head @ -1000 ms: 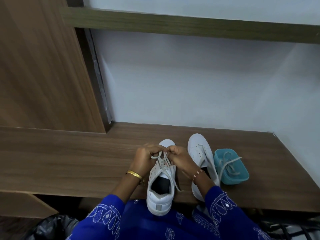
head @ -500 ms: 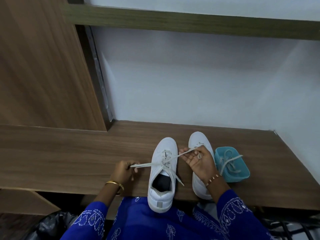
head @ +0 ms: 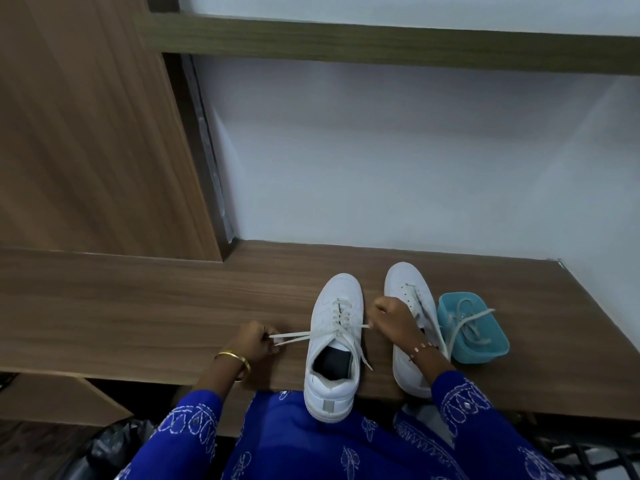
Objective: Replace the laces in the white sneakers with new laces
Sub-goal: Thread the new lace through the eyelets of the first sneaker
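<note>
- The laced sneaker [head: 334, 341] stands on the wooden surface [head: 138, 313], its heel over the near edge.
- My left grip [head: 254, 341] pinches lace loops [head: 294, 337] pulled left.
- My right grip [head: 393, 318] pinches the lace's other side, pulled right.
- The second sneaker [head: 410, 296] lies behind my right hand.
- A teal tub [head: 485, 344] beside it holds laces [head: 465, 323].

Matt wood-grain shelf [head: 138, 306]; plastic tub [head: 498, 344]

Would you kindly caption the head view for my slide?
Both hands, left and right, pull a lace tight on a white sneaker.
</note>
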